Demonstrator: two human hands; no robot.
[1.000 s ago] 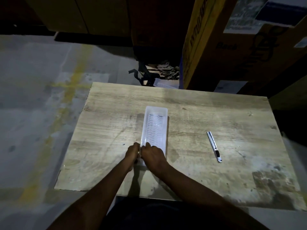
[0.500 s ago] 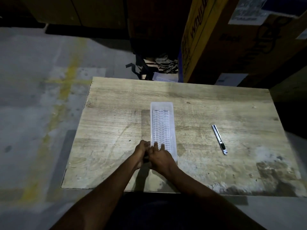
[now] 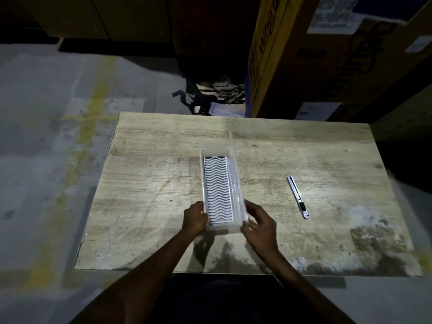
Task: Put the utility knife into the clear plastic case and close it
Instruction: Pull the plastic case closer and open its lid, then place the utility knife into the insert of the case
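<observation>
So the case [image 3: 219,190] is lying lengthwise mid-bench [image 3: 149,160] and looking open, its lid standing up along the right edge, with the left hand [image 3: 194,217] gripping the near-left corner of the base and the right hand [image 3: 259,224] pinching the near end of the lid side, both curled on the plastic and neither carrying anything else. Meanwhile the knife [image 3: 298,197] is lying untouched well off to the right of the case, so judging from this only the opening is getting done, while picking the knife, placing it inside and shutting the lid are all remaining.
</observation>
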